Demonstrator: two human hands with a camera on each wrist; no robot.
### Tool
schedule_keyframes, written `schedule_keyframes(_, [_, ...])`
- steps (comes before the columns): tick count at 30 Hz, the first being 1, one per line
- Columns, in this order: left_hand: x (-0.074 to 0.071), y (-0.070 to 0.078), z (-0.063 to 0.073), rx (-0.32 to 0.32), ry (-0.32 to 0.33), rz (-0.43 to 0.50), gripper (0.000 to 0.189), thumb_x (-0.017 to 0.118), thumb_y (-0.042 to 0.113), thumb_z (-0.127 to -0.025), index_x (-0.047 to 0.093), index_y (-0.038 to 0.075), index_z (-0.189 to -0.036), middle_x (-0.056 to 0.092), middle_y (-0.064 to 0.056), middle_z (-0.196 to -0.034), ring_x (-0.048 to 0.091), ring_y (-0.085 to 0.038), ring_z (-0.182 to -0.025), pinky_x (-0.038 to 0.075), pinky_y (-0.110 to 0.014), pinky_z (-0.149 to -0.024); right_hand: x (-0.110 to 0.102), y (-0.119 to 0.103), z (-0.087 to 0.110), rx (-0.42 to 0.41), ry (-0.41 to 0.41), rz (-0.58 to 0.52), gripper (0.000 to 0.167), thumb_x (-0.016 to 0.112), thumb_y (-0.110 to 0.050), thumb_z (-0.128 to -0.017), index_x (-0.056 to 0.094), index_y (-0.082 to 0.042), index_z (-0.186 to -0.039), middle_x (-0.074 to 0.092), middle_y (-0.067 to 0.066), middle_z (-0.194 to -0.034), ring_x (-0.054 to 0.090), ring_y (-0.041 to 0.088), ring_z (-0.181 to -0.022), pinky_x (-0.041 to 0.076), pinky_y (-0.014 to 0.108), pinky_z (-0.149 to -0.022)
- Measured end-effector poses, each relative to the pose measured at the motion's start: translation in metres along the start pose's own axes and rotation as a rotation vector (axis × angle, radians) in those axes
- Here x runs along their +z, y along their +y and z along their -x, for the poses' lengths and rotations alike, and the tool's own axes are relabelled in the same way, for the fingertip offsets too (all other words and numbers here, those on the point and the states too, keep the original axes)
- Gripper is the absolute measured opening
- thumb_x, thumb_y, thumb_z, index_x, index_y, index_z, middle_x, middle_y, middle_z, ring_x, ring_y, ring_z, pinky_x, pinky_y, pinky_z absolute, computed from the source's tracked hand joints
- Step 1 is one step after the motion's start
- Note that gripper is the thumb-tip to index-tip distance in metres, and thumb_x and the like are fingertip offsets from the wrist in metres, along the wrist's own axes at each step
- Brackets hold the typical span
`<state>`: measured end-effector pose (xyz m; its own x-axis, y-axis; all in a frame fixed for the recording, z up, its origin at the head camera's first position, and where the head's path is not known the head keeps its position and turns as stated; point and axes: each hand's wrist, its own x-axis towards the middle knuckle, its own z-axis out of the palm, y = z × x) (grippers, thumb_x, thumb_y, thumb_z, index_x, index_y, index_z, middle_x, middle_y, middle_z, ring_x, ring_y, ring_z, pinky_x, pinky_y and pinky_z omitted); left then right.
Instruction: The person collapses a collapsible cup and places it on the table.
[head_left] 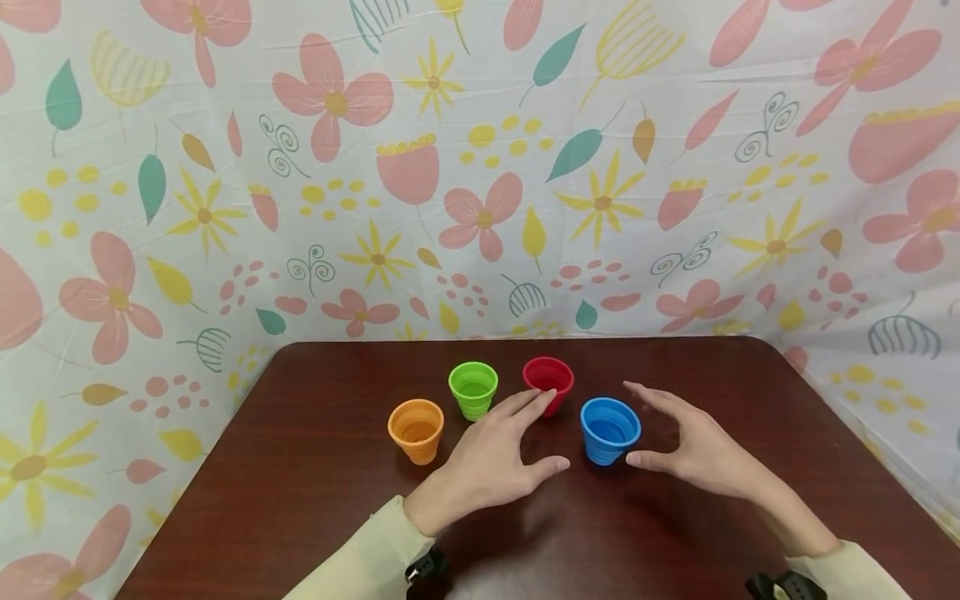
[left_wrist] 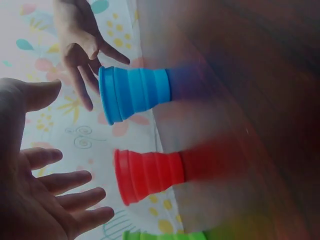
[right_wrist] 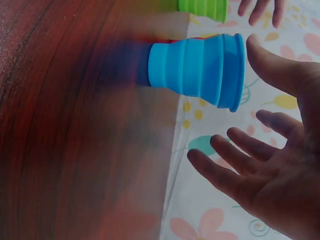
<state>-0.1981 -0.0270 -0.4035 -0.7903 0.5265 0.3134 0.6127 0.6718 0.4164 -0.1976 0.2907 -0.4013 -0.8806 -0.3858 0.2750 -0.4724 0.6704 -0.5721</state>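
Four cups stand upright on the dark table (head_left: 300, 500), mouths up and narrow bases down, in a shallow arc: the orange cup (head_left: 416, 425) at the left, the green cup (head_left: 473, 392) and red cup (head_left: 548, 375) farther back, the blue cup (head_left: 609, 429) at the right. The spacing appears to keep each rim separately accessible. The right hand (head_left: 708, 450) is just beside the blue cup, its fingers apart and its thumb (right_wrist: 275, 65) near the rim; no firm contact is evident — the spread plausibly suits the cup's width. The left hand (head_left: 491, 458) is held in front of the red cup, hiding part of its wall in the head view. Its fingers are also apart, clamped on nothing; the left wrist view shows a gap to the red cup — the overlap is line of sight only. A flower-printed cloth (head_left: 480, 275) hangs behind, probably as a backdrop
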Motion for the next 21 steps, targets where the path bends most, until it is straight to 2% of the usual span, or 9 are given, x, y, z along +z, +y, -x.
schedule_keyframes(4, [0.004,0.003,-0.005,-0.006,-0.006,0.096,0.084,0.072,0.060,-0.092,0.040,0.029,-0.164,0.047,0.004,-0.161,0.046,-0.017,-0.146,0.048,-0.044,-0.113,0.000,0.006,-0.001,0.021,-0.042,-0.101,0.093,0.094,-0.029,-0.080,0.047,-0.012,-0.159,0.055,0.017,-0.148,0.060,0.036,-0.120,0.064,0.048,-0.084])
schedule_keyframes(9, [0.012,0.001,-0.013,0.009,-0.013,0.242,0.085,0.075,0.057,-0.092,0.041,0.027,-0.164,0.048,0.009,-0.160,0.047,-0.013,-0.144,0.044,-0.039,-0.115,0.001,0.009,-0.004,0.030,-0.070,-0.153,0.088,0.093,-0.025,-0.082,0.049,-0.012,-0.157,0.057,0.016,-0.146,0.060,0.034,-0.118,0.064,0.046,-0.084])
schedule_keyframes(12, [0.018,-0.002,-0.019,0.005,-0.026,0.379,0.086,0.080,0.050,-0.090,0.042,0.024,-0.163,0.050,0.007,-0.158,0.051,-0.013,-0.141,0.046,-0.039,-0.114,0.003,0.011,-0.006,0.034,-0.077,-0.177,0.087,0.093,-0.023,-0.083,0.049,-0.010,-0.157,0.059,0.016,-0.144,0.060,0.034,-0.116,0.064,0.045,-0.083])
schedule_keyframes(16, [0.028,-0.005,-0.026,-0.031,-0.033,0.536,0.085,0.085,0.040,-0.088,0.046,0.022,-0.161,0.056,0.001,-0.154,0.058,-0.022,-0.135,0.053,-0.041,-0.106,0.005,0.013,-0.008,0.042,-0.083,-0.212,0.085,0.092,-0.021,-0.083,0.050,-0.008,-0.156,0.063,0.014,-0.137,0.061,0.035,-0.114,0.064,0.045,-0.082])
schedule_keyframes(21, [0.039,-0.006,-0.032,-0.076,-0.051,0.604,0.083,0.087,0.034,-0.087,0.048,0.021,-0.160,0.059,-0.006,-0.151,0.062,-0.031,-0.132,0.056,-0.037,-0.101,0.008,0.016,-0.011,0.049,-0.081,-0.221,0.082,0.092,-0.021,-0.083,0.053,-0.005,-0.153,0.068,0.012,-0.127,0.062,0.034,-0.111,0.065,0.037,-0.079])
